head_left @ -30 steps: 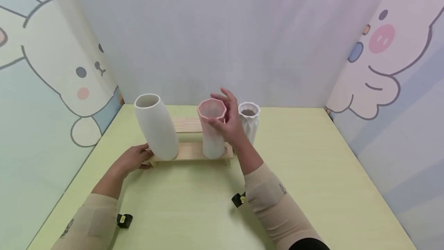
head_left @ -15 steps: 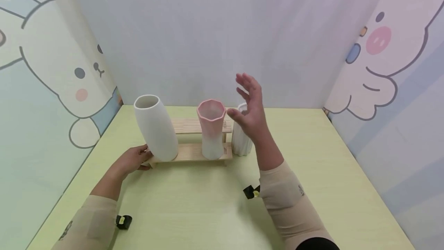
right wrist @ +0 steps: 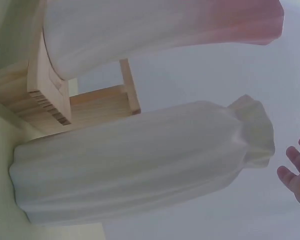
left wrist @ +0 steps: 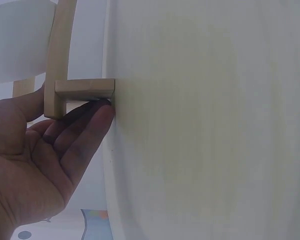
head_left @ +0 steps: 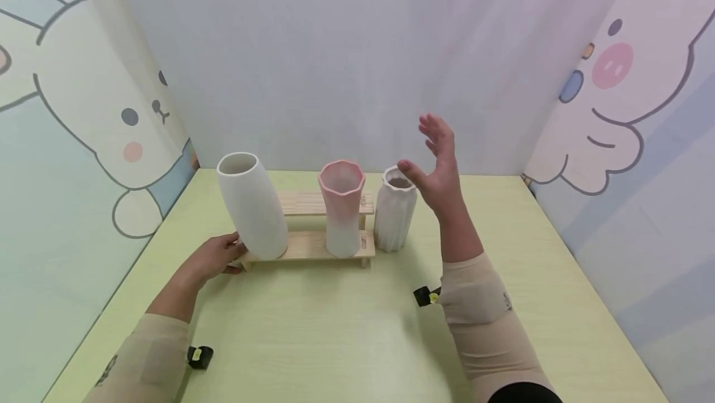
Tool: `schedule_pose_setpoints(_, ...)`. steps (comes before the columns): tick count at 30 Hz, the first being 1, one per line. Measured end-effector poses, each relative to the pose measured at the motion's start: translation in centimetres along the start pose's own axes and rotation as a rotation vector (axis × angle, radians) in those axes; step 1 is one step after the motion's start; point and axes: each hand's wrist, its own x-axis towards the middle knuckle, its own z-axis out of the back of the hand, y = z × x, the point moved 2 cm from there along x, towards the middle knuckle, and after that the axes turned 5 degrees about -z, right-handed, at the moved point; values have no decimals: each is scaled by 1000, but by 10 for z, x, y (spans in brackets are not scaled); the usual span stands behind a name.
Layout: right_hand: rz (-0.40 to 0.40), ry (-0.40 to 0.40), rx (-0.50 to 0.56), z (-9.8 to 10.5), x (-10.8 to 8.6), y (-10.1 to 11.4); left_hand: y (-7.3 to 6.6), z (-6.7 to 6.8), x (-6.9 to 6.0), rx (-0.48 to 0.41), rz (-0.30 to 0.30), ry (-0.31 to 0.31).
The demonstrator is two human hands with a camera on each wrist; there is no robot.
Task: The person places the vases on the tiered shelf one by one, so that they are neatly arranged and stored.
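Observation:
A two-step wooden stand [head_left: 304, 246] carries a tall smooth white vase [head_left: 254, 210] at the left of its lower step and a pink-and-white vase [head_left: 342, 210] toward the right. My left hand [head_left: 215, 256] pinches the stand's left end. In the left wrist view, the thumb goes behind the wooden board [left wrist: 61, 45] and the fingers [left wrist: 87, 142] lie against its short leg. A white fluted vase [head_left: 393, 213] stands upright on the table beside the stand's right end. My right hand [head_left: 441, 173] is raised to the right of that vase, fingers spread and holding nothing.
The pale green table [head_left: 313, 328] runs to a grey back curtain [head_left: 335, 67]. Cartoon-printed panels [head_left: 614, 142] flank both sides. Each wrist wears a small black camera [head_left: 200, 357].
My right hand has let go of the pink-and-white vase and moved right, past the fluted vase. That vase now shows almost wholly. The left hand keeps its hold on the stand.

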Motion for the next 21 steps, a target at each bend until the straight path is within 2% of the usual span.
schedule_pose_setpoints(4, -122, 45, 5, 0, -4, -17, 0, 0, -1, -1, 3, 0)
schedule_pose_setpoints(8, -210, 109, 28, -1, -7, -42, -1, -1, -2, -3, 13, -3)
schedule_pose_setpoints(12, -290, 172, 92, -2, -10, -68, -2, -2, -2, -1, 19, -7)
schedule_pose_setpoints(16, -350, 211, 168, -3, -14, -84, -2, -2, -2, 1, 14, -11)
schedule_pose_setpoints(21, -381, 260, 216, -5, -18, -94, -3, -1, -2, 3, 14, -13)
